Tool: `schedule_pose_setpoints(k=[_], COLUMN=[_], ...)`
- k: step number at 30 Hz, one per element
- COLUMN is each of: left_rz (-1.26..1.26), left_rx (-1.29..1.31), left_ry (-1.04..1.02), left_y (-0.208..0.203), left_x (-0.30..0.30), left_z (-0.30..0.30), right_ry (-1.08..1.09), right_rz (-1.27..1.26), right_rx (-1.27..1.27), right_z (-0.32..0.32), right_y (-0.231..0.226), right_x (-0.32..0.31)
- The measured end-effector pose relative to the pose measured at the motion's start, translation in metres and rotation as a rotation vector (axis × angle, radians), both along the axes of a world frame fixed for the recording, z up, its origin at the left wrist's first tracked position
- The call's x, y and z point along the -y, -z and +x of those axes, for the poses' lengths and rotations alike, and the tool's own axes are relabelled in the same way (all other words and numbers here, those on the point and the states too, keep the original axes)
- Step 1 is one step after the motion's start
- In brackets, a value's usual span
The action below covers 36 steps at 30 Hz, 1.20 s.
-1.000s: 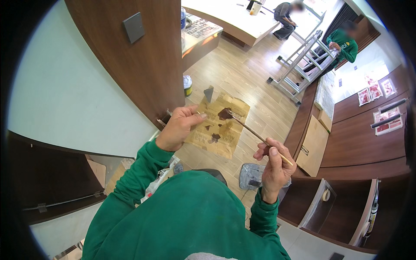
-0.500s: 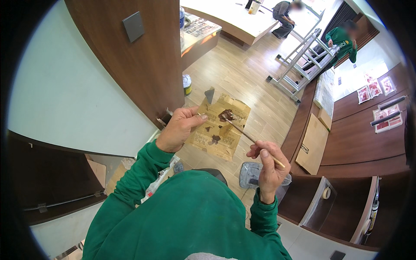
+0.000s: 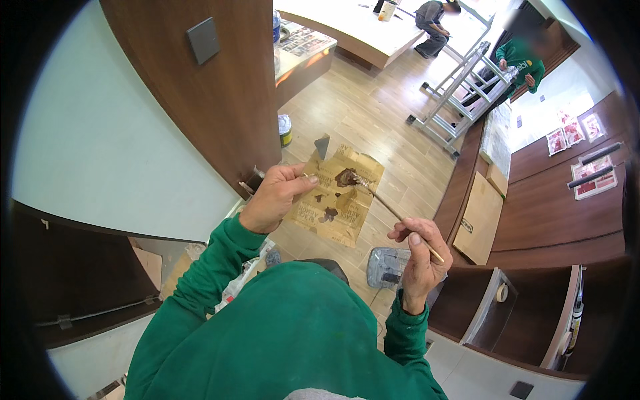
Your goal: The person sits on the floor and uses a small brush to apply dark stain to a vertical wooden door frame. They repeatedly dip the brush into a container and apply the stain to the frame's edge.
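My left hand (image 3: 273, 199) pinches the left edge of a printed brown paper sheet (image 3: 341, 223), which looks like the back of sandpaper. One corner shows a grey face (image 3: 322, 145). Several dark brown smears of paint or paste lie on the sheet, the largest a wet-looking patch (image 3: 346, 177) near its top. In my right hand (image 3: 425, 260) is a thin paintbrush (image 3: 399, 215), held near the end of its handle. The brush's tip is at the right side of that largest patch; whether it touches is hard to tell.
A brown wood panel with a grey switch plate (image 3: 203, 41) rises at the left. Open shelves (image 3: 533, 320) stand at the right, holding a tape roll (image 3: 502, 293). Beyond are a tub (image 3: 285, 131), an aluminium stepladder (image 3: 460, 100) and two people (image 3: 523, 57). A grey plastic container (image 3: 385, 267) sits near my right wrist.
My right hand has shifted slightly to the right, drawing the brush tip rightward across the dark patch. My left hand and the sheet stay nearly still.
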<state>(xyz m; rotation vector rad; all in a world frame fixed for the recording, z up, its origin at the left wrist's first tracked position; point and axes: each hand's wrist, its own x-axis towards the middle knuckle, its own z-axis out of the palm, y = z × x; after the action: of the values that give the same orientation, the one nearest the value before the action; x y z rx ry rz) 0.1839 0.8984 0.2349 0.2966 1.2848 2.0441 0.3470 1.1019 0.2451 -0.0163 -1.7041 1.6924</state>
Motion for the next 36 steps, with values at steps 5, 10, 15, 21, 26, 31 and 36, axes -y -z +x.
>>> schedule_pose_setpoints(k=[5, 10, 15, 21, 26, 31, 36], left_rz=[-0.005, -0.011, 0.016, -0.018, -0.020, -0.013, -0.019], left_rx=[0.004, 0.011, 0.021, 0.024, 0.028, 0.021, 0.032], left_ry=[0.014, 0.018, 0.033, 0.011, 0.018, 0.003, 0.022], left_y=[-0.001, -0.001, -0.001, -0.001, 0.001, 0.000, 0.000], left_x=[-0.001, -0.001, -0.001, -0.003, -0.003, -0.004, -0.004], left_z=[0.000, -0.002, -0.003, -0.002, -0.003, -0.001, -0.001], right_ry=[-0.041, -0.018, -0.067, -0.035, -0.020, -0.065, -0.012], right_rz=[0.112, 0.084, 0.124, 0.084, 0.099, 0.139, 0.010], right_rx=[0.036, 0.034, 0.076, 0.044, 0.053, 0.009, 0.030], right_z=[0.001, 0.001, -0.003, 0.002, -0.004, -0.002, -0.005], right_y=[0.003, 0.001, 0.004, 0.002, 0.005, 0.006, 0.010], right_x=[0.004, 0.001, 0.010, 0.001, 0.001, -0.006, -0.006])
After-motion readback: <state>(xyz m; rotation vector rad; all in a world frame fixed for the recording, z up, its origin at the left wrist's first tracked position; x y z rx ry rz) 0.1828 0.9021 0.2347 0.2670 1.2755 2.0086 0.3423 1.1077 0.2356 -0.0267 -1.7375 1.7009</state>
